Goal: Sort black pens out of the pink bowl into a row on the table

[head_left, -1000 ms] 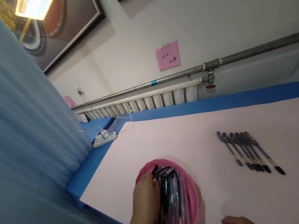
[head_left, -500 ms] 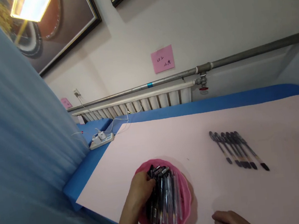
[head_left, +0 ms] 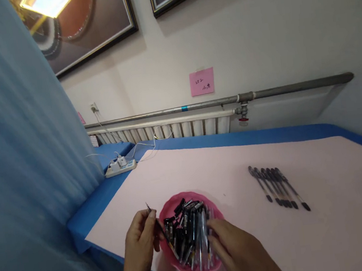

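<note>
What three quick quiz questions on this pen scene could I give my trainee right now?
1. True or false: the left hand holds a thin pen part over the bowl rim.
2. Where is the right hand? A) on the row of pens B) reaching into the bowl C) on the power strip
3. Fill in: the row of pens lies on the ____ sheet.

Key: 1 true; 2 B; 3 pink.
</note>
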Tool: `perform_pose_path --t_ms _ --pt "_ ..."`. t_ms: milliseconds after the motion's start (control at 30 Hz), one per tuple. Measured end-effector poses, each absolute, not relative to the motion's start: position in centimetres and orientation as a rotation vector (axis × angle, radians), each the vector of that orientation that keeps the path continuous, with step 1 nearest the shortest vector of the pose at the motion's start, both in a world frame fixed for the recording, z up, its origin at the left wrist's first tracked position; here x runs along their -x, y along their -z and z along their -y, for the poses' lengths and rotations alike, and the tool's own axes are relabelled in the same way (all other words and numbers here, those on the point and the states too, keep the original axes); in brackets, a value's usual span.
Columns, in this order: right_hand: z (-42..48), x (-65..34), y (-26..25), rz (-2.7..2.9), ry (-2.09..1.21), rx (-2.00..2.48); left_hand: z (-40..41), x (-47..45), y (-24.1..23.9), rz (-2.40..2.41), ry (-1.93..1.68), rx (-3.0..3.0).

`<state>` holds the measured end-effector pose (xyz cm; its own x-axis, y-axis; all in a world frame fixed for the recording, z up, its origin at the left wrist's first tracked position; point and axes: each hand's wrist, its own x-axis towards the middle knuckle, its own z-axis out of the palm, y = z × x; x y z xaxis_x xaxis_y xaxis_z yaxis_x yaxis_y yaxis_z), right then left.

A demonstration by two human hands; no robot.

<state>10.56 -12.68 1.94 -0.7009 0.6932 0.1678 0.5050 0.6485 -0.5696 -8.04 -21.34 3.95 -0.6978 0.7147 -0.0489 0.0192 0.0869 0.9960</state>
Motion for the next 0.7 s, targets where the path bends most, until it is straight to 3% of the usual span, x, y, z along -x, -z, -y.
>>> perform_pose_path --t_ms 233,533,700 --pt "11.6 -6.1 -1.0 2.621 -0.556 1.083 23.2 8.1 -2.4 -1.584 -1.686 -0.556" --pt "12.3 -7.4 -2.4 2.276 -0.920 1.071 23.5 8.2 -1.8 -1.351 -1.853 -0.333" --pt "15.3 -10.5 -2.7 2.207 -1.164 0.760 22.5 7.6 -2.9 -1.191 -1.931 -0.255"
